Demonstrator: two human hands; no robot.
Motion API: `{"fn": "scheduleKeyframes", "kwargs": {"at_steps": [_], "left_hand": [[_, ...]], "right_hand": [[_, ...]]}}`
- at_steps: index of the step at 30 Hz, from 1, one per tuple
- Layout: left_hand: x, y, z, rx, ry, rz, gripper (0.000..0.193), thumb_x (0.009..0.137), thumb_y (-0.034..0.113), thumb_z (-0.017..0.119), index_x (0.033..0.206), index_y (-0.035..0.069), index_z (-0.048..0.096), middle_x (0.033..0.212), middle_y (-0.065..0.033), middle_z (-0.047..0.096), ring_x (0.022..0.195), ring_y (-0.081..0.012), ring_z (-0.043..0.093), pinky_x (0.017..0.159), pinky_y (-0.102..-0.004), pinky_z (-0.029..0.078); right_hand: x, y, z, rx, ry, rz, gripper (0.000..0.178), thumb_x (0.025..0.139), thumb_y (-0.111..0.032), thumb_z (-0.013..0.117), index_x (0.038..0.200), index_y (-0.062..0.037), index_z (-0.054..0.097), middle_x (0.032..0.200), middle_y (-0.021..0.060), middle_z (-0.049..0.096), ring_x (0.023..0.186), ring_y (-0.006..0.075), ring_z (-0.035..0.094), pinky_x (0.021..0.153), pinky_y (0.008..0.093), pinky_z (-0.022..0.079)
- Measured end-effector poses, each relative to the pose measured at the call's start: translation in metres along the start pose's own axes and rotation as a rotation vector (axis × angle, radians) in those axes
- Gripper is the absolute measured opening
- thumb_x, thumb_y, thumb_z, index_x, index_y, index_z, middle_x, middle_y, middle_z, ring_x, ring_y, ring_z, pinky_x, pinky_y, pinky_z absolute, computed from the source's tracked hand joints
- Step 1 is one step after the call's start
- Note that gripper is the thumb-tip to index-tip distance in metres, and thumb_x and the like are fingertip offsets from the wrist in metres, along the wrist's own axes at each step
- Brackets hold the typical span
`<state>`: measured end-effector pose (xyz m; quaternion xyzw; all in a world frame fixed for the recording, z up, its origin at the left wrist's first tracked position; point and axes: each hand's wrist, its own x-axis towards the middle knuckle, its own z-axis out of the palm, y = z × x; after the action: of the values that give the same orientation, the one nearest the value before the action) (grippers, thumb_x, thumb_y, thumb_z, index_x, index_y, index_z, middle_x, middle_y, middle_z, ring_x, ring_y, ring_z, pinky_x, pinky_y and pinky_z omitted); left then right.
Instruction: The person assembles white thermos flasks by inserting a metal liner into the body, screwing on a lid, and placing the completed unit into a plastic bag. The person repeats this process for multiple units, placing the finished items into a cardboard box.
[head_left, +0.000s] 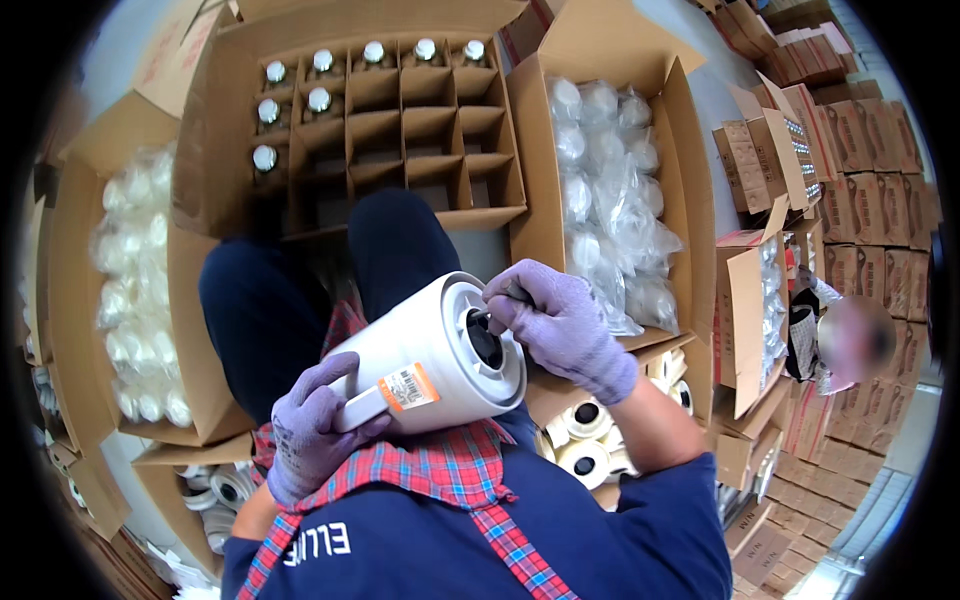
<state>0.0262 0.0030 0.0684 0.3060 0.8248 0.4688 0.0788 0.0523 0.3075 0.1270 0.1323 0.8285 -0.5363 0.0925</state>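
A white plastic jug (395, 345) with a side handle and an orange-and-white label (408, 387) lies tilted across my lap. My left hand (312, 425), in a lilac glove, is closed round its handle. At the end facing right, a ringed rim surrounds a dark round opening (484, 345). My right hand (565, 315), gloved too, pinches a small dark tool (519, 292) against this opening. Most of the tool is hidden by my fingers, so its kind cannot be made out.
Ahead stands a divided carton (430, 190) with several silver-capped bottles in its cells. Open cartons of plastic-wrapped items flank me at left (205, 330) and right (690, 230). White ring-shaped parts (585, 440) fill a box by my right elbow. A co-worker (810, 320) is at far right, near stacked cartons.
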Motion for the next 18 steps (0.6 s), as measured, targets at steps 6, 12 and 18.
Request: {"fn": "scheduleKeyframes", "kwargs": {"at_steps": [6, 12, 18], "left_hand": [[-0.002, -0.051, -0.018, -0.284, 0.399, -0.670, 0.031, 0.091, 0.013, 0.071, 0.115, -0.004, 0.063, 0.102, -0.0072, 0.068, 0.094, -0.0127, 0.063, 0.083, -0.0293, 0.053], [-0.005, -0.014, -0.039, -0.455, 0.209, -0.457, 0.061, 0.083, -0.008, 0.057, 0.142, 0.002, 0.044, 0.150, -0.0263, 0.043, 0.126, -0.0349, 0.057, 0.103, -0.0427, 0.049], [0.025, -0.102, -0.072, 0.872, -0.070, 0.423, 0.049, 0.084, 0.005, 0.056, 0.133, 0.003, 0.054, 0.142, -0.0218, 0.053, 0.140, -0.0447, 0.041, 0.117, -0.0608, 0.029]], "right_hand": [[0.062, 0.004, -0.076, 0.240, 0.616, -0.197, 0.013, 0.096, -0.011, 0.058, 0.105, -0.0043, 0.066, 0.090, 0.0070, 0.070, 0.073, 0.0167, 0.065, 0.065, 0.0293, 0.052], [0.223, 0.246, 0.016, -1.040, 0.406, 0.119, 0.020, 0.090, -0.017, 0.060, 0.095, -0.0024, 0.072, 0.101, 0.0187, 0.070, 0.091, 0.0335, 0.069, 0.079, 0.0452, 0.057], [0.211, 0.247, 0.053, -0.795, 0.673, 0.284, 0.033, 0.089, -0.022, 0.060, 0.117, -0.0039, 0.061, 0.113, 0.0142, 0.058, 0.100, 0.0305, 0.062, 0.082, 0.0441, 0.054]]}}
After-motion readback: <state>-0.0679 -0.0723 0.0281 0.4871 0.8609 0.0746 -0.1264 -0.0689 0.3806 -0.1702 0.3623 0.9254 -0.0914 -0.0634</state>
